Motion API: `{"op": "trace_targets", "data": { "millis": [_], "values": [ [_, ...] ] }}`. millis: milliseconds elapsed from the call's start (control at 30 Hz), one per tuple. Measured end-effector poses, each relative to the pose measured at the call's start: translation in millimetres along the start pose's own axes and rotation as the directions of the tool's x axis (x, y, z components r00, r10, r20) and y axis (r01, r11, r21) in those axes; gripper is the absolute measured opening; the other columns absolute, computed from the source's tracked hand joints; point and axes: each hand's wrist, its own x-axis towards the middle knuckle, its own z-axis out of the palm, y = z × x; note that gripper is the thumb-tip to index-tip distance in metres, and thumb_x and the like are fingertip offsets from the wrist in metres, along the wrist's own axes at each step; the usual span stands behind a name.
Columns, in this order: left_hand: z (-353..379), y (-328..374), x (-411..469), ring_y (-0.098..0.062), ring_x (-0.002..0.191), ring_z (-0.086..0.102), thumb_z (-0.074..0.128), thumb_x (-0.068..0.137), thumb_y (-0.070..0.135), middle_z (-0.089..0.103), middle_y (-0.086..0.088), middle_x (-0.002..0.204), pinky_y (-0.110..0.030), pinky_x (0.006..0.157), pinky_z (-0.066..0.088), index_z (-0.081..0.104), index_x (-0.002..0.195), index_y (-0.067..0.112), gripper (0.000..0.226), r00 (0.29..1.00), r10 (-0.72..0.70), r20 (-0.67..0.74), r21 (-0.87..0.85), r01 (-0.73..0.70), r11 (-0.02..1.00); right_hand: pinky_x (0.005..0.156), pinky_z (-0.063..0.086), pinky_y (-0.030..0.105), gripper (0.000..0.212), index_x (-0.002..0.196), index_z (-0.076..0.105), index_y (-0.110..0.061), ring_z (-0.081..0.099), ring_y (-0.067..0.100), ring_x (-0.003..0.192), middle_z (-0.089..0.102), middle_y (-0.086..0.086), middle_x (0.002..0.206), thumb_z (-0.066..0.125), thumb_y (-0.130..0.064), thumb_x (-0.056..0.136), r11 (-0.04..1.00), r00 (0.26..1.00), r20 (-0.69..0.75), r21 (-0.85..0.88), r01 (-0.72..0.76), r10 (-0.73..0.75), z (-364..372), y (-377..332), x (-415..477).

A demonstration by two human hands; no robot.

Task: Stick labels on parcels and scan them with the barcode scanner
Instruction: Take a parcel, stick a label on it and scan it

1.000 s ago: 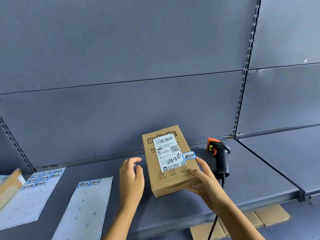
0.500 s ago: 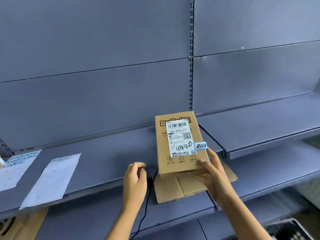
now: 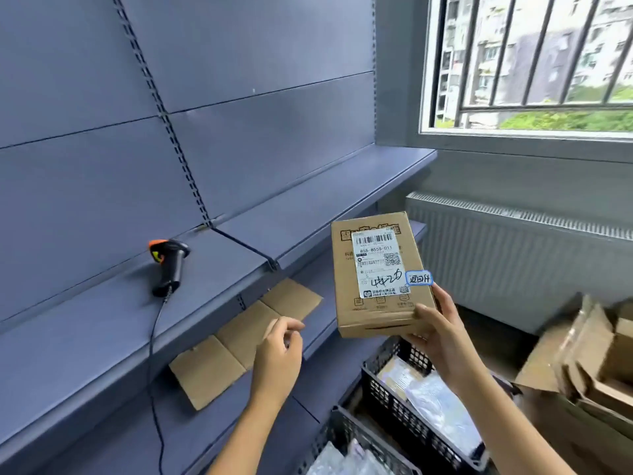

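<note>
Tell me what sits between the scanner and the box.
Head view: only bare shelf between the scanner and the box held by the right hand.

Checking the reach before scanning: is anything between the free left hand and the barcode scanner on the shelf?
Nothing visible does. Only bare shelf lies between the left hand and the barcode scanner; its cable hangs over the shelf edge, left of the hand. The right hand holds the parcel off to the side.
</note>
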Motion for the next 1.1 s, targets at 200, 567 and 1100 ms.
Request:
{"op": "trace_targets", "data": {
  "millis": [200, 567, 1100],
  "values": [
    [72.0, 15.0, -57.9, -0.003, 0.086, 0.056, 0.048, 0.092, 0.006, 0.059, 0.007, 0.094, -0.015, 0.071, 0.043, 0.055, 0.082, 0.032, 0.030, 0.971, 0.001, 0.240, -0.055, 0.013, 0.998, 0.068, 0.055, 0.030, 0.040, 0.121, 0.051, -0.034, 0.067, 0.015, 0.079, 0.070, 0.002, 0.100, 0.049, -0.006, 0.092, 0.998, 0.975, -0.219, -0.037, -0.044, 0.035, -74.2, 1.2, -74.1],
    [126.3, 66.2, -107.2, -0.012, 0.087, 0.057, 0.049, 0.090, 0.004, 0.063, 0.001, 0.094, -0.026, 0.078, 0.044, 0.060, 0.087, 0.021, 0.021, 0.941, 0.005, 0.339, -0.013, -0.001, 1.000, 0.076, 0.050, 0.037, 0.039, 0.118, 0.048, -0.036, 0.064, 0.015, 0.085, 0.070, -0.001, 0.096, 0.048, -0.006, 0.093, 0.994, 0.923, -0.376, 0.091, -0.053, 0.083, -142.6, -12.9, -123.4],
    [301.6, 177.7, -83.8, -0.005, 0.090, 0.056, 0.049, 0.091, 0.008, 0.061, 0.008, 0.096, -0.022, 0.080, 0.045, 0.062, 0.091, 0.023, 0.019, 0.942, -0.009, 0.336, -0.055, 0.029, 0.998, 0.080, 0.052, 0.041, 0.044, 0.129, 0.045, -0.033, 0.066, 0.015, 0.085, 0.068, 0.002, 0.104, 0.050, -0.008, 0.092, 0.997, 0.935, -0.347, 0.040, -0.059, 0.069, -310.5, -97.9, -58.4]
  ]
}}
